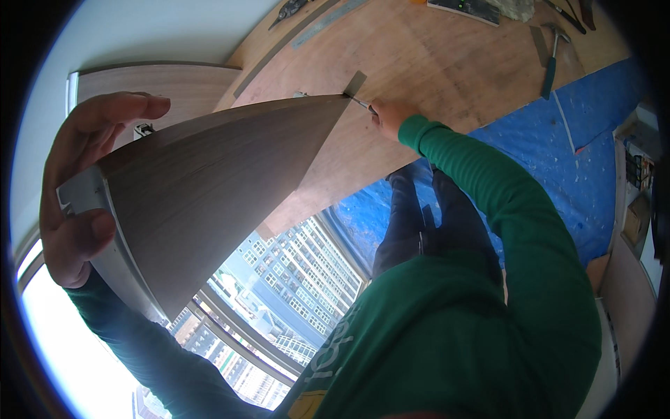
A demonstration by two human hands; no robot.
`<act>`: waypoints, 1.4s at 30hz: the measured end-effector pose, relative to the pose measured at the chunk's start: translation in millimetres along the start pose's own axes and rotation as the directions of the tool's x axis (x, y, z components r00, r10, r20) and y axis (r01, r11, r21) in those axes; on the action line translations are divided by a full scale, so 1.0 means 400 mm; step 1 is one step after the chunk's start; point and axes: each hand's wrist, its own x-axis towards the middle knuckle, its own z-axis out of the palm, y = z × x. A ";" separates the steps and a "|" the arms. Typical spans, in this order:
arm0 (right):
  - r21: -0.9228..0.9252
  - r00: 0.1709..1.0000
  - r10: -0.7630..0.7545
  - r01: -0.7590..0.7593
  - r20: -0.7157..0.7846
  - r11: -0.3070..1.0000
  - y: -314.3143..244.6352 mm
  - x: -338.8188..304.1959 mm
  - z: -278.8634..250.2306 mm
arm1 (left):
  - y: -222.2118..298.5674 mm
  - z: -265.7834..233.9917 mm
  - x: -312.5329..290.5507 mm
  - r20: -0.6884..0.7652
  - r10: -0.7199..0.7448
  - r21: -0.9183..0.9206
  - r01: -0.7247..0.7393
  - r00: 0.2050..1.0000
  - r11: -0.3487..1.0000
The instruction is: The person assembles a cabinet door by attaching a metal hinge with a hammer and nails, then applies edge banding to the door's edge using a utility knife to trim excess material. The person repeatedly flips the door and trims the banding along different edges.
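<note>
A brown wood-grain panel (216, 188) stands raised and tilted, with a pale metal edge strip (125, 258) along its near end. My left hand (80, 188) grips that end, its thumb on the near side and its fingers curled over the far side. At the panel's far corner, my right hand (392, 117) is closed around a slim tool with a thin metal shaft (359, 103); its handle is hidden in my fingers. The shaft's tip meets the corner, beside a small wood-grain offcut (356, 84) lying on the plywood surface (433, 70).
A hammer (551, 66) lies at the right of the plywood, near a second offcut (539, 45). At the back are a metal ruler (328, 24) and a dark tool (287, 10). Blue sheeting (530, 174) covers the floor. A window (279, 356) is at lower left.
</note>
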 end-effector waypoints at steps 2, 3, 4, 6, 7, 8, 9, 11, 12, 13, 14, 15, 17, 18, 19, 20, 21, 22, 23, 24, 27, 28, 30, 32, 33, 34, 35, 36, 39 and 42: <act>0.003 1.000 -0.007 0.007 -0.019 1.000 0.002 0.002 0.008 | 0.002 0.008 0.003 -0.012 0.003 -0.012 -0.003 1.000 1.000; 0.003 0.999 -0.012 0.012 -0.029 1.000 0.000 0.002 0.007 | 0.003 0.010 0.002 -0.015 0.000 -0.012 0.000 1.000 1.000; 0.001 1.000 -0.012 0.012 -0.027 1.000 -0.001 0.002 0.007 | 0.003 0.012 0.002 -0.018 -0.003 -0.013 0.002 1.000 1.000; -0.003 1.000 -0.011 0.011 -0.021 1.000 -0.004 0.000 0.004 | 0.005 0.010 0.001 -0.014 -0.028 -0.011 0.028 1.000 1.000; -0.010 1.000 -0.016 0.016 -0.016 1.000 -0.007 0.000 0.002 | 0.005 0.010 0.001 -0.014 -0.038 -0.012 0.037 0.999 0.999; -0.016 1.000 -0.021 0.021 -0.012 1.000 -0.010 0.000 0.000 | 0.007 0.008 0.002 -0.014 -0.044 -0.017 0.044 0.999 0.999; -0.024 1.000 -0.025 0.024 -0.010 0.999 -0.011 -0.002 -0.003 | 0.012 0.009 0.000 -0.019 -0.048 -0.005 0.048 0.999 0.999; -0.035 0.999 -0.035 0.034 -0.009 0.999 -0.018 -0.003 -0.007 | 0.024 0.009 -0.003 -0.032 -0.059 0.034 0.060 0.998 0.998; -0.038 0.999 -0.041 0.041 -0.004 0.998 -0.021 -0.002 -0.007 | 0.022 0.009 -0.004 -0.033 -0.057 0.041 0.058 0.998 0.997; -0.047 0.999 -0.041 0.041 -0.002 0.998 -0.023 -0.002 -0.008 | 0.020 0.010 -0.005 -0.035 -0.053 0.047 0.055 0.998 0.997; -0.056 0.999 -0.042 0.041 0.000 0.998 -0.025 -0.002 -0.009 | 0.015 0.009 -0.004 -0.031 -0.036 0.037 0.037 0.999 0.999; -0.064 0.999 -0.039 0.039 0.000 0.997 -0.023 -0.001 -0.007 | 0.014 0.009 -0.003 -0.028 -0.044 0.026 0.045 0.999 0.999; -0.068 0.999 -0.032 0.031 -0.018 0.997 -0.024 0.006 0.000 | 0.021 0.002 -0.002 -0.025 -0.089 0.002 0.089 0.996 0.996; -0.069 0.999 -0.030 0.028 -0.025 0.997 -0.022 0.008 0.007 | 0.030 -0.001 -0.003 -0.024 -0.127 -0.012 0.127 0.992 0.992; -0.080 0.999 -0.032 0.030 -0.023 0.996 -0.019 0.013 0.014 | 0.033 -0.009 -0.003 -0.019 -0.144 -0.004 0.144 0.989 0.990; -0.090 0.999 -0.033 0.031 -0.021 0.995 -0.017 0.019 0.020 | 0.034 -0.010 -0.005 -0.017 -0.143 0.005 0.143 0.990 0.990; -0.100 0.999 -0.034 0.032 -0.018 0.994 -0.015 0.023 0.024 | 0.033 -0.010 -0.005 -0.011 -0.142 0.014 0.143 0.990 0.990; -0.096 0.999 -0.039 0.037 -0.025 0.995 -0.013 0.025 0.027 | 0.030 -0.011 -0.004 -0.008 -0.135 0.025 0.136 0.991 0.990; -0.091 0.998 -0.044 0.041 -0.033 0.995 -0.010 0.026 0.031 | 0.028 -0.011 -0.003 -0.004 -0.132 0.035 0.132 0.991 0.991; -0.086 0.998 -0.050 0.046 -0.043 0.995 -0.015 0.027 0.028 | 0.025 -0.015 -0.002 -0.003 -0.127 0.043 0.127 0.992 0.991; -0.095 1.000 0.012 -0.012 -0.008 0.995 -0.025 0.027 0.016 | 0.018 -0.020 -0.008 0.004 -0.118 0.050 0.118 0.993 0.992; -0.101 0.999 0.018 -0.015 0.027 0.995 -0.025 0.022 0.012 | 0.018 -0.019 -0.011 0.004 -0.118 0.049 0.118 0.993 0.992; -0.116 0.995 0.032 -0.020 0.098 0.993 -0.023 0.010 -0.002 | 0.016 -0.018 -0.014 0.013 -0.114 0.049 0.113 0.993 0.992; -0.144 0.991 0.054 -0.036 0.125 0.989 -0.032 0.004 -0.016 | 0.013 -0.018 -0.017 0.018 -0.112 0.049 0.111 0.994 0.993; -0.157 0.988 0.066 -0.044 0.138 0.987 -0.034 0.001 -0.020 | 0.013 -0.018 -0.015 0.018 -0.113 0.054 0.112 0.993 0.992; -0.159 0.990 0.055 -0.034 0.130 0.987 -0.034 0.000 -0.020 | 0.012 -0.019 -0.016 0.019 -0.112 0.054 0.111 0.994 0.992; -0.161 0.991 0.044 -0.024 0.124 0.987 -0.035 -0.002 -0.022 | 0.012 -0.018 -0.017 0.020 -0.109 0.054 0.108 0.994 0.993; -0.163 0.993 0.032 -0.012 0.118 0.987 -0.038 -0.003 -0.024 | 0.012 -0.018 -0.018 0.024 -0.110 0.053 0.109 0.994 0.993; -0.175 0.991 0.054 -0.032 0.123 0.984 -0.042 -0.008 -0.028 | 0.008 -0.020 -0.020 0.024 -0.114 0.057 0.112 0.993 0.992; -0.189 0.993 0.037 -0.015 0.113 0.982 -0.036 -0.007 -0.019 | 0.012 -0.023 -0.020 0.029 -0.116 0.063 0.114 0.993 0.991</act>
